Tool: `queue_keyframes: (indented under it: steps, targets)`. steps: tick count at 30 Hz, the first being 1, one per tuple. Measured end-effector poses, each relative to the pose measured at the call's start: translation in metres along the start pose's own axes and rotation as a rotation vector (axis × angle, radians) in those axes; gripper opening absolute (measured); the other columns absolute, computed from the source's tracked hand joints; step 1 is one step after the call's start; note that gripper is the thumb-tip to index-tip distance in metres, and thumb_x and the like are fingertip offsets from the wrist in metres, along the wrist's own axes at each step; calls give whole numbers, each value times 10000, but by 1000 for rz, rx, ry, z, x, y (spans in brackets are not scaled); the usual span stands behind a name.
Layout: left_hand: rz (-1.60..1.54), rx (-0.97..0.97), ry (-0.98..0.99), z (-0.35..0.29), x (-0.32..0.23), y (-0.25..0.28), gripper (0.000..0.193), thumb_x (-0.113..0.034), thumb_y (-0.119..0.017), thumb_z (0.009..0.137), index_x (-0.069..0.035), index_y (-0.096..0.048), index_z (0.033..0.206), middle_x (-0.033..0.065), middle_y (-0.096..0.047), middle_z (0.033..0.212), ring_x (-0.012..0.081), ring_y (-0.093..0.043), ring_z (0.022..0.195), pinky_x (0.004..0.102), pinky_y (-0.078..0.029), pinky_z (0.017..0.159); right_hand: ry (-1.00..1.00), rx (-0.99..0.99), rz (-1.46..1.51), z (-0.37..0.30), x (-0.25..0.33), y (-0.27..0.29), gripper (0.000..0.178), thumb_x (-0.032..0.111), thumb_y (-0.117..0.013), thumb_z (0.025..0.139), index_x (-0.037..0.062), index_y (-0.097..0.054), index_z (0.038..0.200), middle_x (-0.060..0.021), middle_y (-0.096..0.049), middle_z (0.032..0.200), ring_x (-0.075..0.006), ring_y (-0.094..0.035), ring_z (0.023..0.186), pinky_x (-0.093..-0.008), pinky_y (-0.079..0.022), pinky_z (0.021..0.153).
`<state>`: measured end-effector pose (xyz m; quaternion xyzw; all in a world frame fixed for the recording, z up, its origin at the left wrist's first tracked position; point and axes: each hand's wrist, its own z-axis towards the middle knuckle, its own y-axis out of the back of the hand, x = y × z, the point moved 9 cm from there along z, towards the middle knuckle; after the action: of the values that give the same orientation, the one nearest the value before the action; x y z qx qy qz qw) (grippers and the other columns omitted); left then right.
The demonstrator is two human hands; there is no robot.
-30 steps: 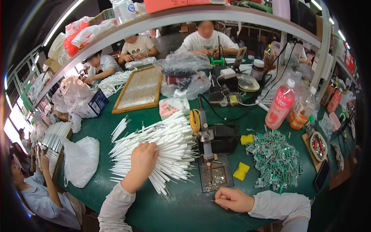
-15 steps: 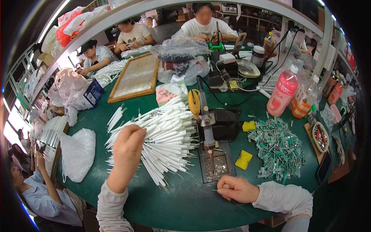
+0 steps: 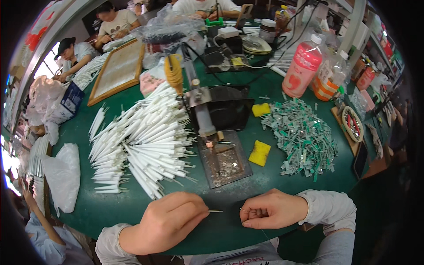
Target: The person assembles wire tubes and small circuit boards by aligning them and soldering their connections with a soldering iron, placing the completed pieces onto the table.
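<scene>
My left hand is closed near the table's front edge, pinching a thin pale wire end that points right; the rest of that piece is hidden in the hand. Just right of it, my right hand pinches a fine solder wire, whose tail hangs down below the fingers. The two hands are apart. Beyond them a soldering iron is clamped tip-down over a dirty metal base plate. A large heap of white tubes with wire ends lies to the left of the iron.
Right of the iron are two yellow sponges and a pile of small green-and-clear pieces. A pink bottle stands behind it. A clear plastic bag lies at left, a wooden-framed tray farther back. Other people sit around.
My left hand has come down from above the white heap to the front edge, now with a thin pale end in its fingers. The view has shifted; my right hand still pinches the wire.
</scene>
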<state>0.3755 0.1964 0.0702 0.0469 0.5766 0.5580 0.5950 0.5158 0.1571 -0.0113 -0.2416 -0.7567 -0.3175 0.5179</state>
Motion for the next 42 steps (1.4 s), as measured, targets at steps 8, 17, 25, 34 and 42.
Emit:
queue_keyframes:
  steps: [8, 17, 25, 34, 42]
  targets:
    - [-200, 234, 126, -3, 10, -48, 107, -21, -712, 769, -12, -652, 858, 98, -644, 868, 246, -639, 784, 315, -516, 645, 48, -642, -731, -66, 9, 64, 142, 131, -663, 791, 57, -602, 897, -106, -597, 751, -299, -609, 677, -376, -497, 596]
    - [-382, 229, 192, 6, 26, -66, 74, -7, -676, 805, 20, -647, 868, 90, -631, 926, 162, -616, 736, 257, -507, 602, -3, -482, -1328, -46, -6, 63, 132, 49, -625, 726, 49, -554, 837, -85, -473, 762, -234, -566, 732, -327, -494, 580]
    - [-524, 204, 433, -1, 45, -57, 39, -1, -658, 830, 16, -647, 864, 83, -618, 942, 126, -602, 784, 234, -516, 597, 177, -450, -887, -18, 34, 60, 149, 46, -638, 703, 55, -514, 787, -81, -526, 682, -264, -582, 585, -360, -479, 503]
    - [-611, 110, 457, -13, 60, -54, 72, -10, -684, 821, 23, -658, 878, 96, -606, 953, 109, -614, 740, 204, -517, 552, 45, -227, -159, 33, 20, 30, 124, 42, -635, 758, 43, -555, 853, -49, -591, 667, -142, -586, 548, -294, -456, 504]
    - [-565, 81, 500, -10, 65, -51, 47, 9, -681, 808, 18, -653, 844, 104, -608, 965, 100, -618, 771, 208, -524, 611, -127, -182, 429, 39, -22, 21, 160, 35, -629, 847, -4, -586, 996, -72, -669, 816, -113, -665, 743, -219, -516, 616]
